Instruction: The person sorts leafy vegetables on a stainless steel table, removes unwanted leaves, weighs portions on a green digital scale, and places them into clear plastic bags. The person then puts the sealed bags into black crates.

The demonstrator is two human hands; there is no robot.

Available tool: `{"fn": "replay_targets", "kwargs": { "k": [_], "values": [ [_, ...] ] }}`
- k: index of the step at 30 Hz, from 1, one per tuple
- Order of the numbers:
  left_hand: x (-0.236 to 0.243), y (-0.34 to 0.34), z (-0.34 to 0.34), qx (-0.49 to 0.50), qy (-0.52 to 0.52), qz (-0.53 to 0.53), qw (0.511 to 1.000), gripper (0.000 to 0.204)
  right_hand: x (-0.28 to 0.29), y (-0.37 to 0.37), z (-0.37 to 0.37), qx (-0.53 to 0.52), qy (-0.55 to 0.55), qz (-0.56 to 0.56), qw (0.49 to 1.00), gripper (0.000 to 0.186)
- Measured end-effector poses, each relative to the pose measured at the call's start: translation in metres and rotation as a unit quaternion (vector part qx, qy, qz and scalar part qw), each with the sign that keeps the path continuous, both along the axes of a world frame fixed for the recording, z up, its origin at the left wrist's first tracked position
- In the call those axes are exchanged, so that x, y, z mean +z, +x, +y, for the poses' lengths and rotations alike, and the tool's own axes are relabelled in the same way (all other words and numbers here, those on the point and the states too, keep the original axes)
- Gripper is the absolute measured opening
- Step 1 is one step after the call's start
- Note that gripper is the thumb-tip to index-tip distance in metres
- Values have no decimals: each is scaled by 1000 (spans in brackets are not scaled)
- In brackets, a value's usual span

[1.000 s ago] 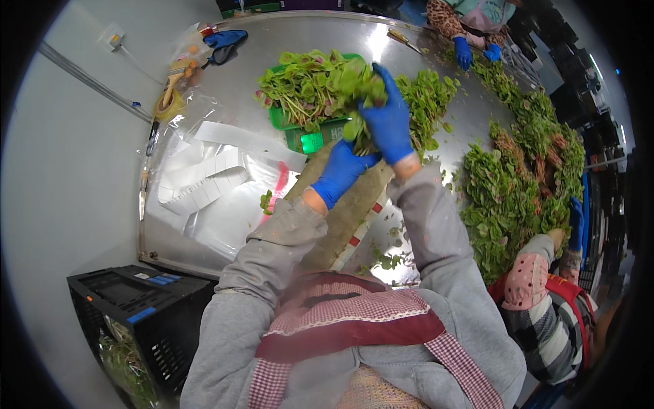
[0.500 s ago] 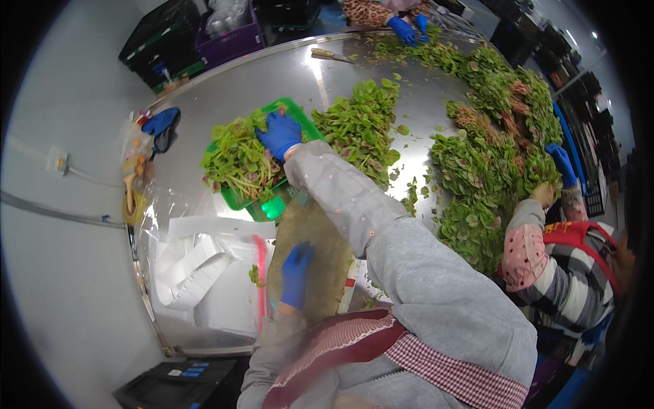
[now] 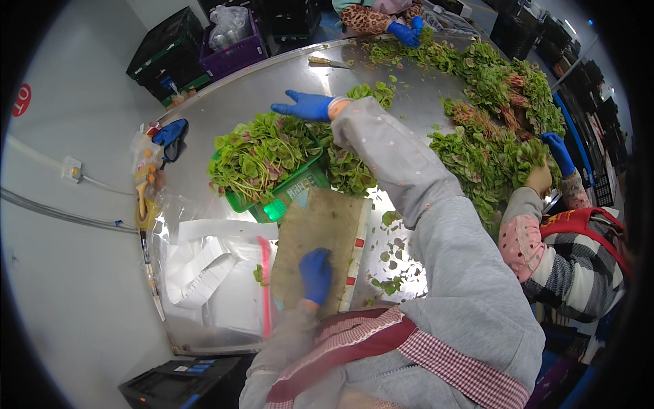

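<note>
— Reaching right across the steel table [image 3: 225, 102], that right hand [image 3: 304, 106] in its blue glove. Fingers spread out flat, nothing gripped in it.

— Where is it, exactly?

— Just past the far edge of the green tray [image 3: 272, 204], above the heap of leafy greens [image 3: 262, 153] piled into it. From where I stand I can't say whether the fingertips touch the metal or hover over it.

— And the greens themselves?

— Small rounded leaves, bright green, some with a reddish tinge, on thin pale stems, all tangled. They spill over the tray's rim on every side, so only its near corner shows.

— The other hand?

— The left hand [image 3: 315, 273], gloved blue too, lies palm down on the brown board [image 3: 320, 238] close to the person's body, fingers loosely together, holding nothing. The board sits just this side of the tray, its far end touching it, with loose leaves [image 3: 392, 262] scattered to its right.

— What else is about?

— White plastic bags [image 3: 204, 273] flat on the table to the left of the board. A knife [image 3: 328, 62] lies at the far side. A long bank of greens [image 3: 490, 136] runs down the right, where a co-worker's gloved hand [image 3: 560, 151] is in among them.
</note>
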State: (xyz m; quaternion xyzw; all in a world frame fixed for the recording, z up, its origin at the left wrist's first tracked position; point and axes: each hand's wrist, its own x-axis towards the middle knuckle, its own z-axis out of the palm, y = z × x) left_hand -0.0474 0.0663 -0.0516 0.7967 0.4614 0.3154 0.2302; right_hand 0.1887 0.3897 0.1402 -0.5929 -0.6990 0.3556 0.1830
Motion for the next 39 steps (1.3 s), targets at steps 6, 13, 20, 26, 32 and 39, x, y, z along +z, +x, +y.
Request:
{"fn": "replay_targets", "kwargs": {
  "k": [6,13,20,26,32,39],
  "values": [
    [4,6,10,9,-19,0,1000,26,-25,36,-18,-40,5,148,988,90],
    [78,16,72,53,83,-73,992,36,-66,-43,-52,-114,35,204,972,80],
    [113,-21,150,107,137,-54,983,41,-112,-100,-51,-156,191,104,963,78],
    [73,13,90,19,32,-52,998,40,-108,-79,-45,-162,165,4,973,91],
    [1,41,19,-82,6,117,990,45,-84,-77,-61,-160,148,21,976,97],
    [-4,41,12,-82,20,115,990,47,-67,-62,-73,-182,215,14,959,97]
  ]
}}
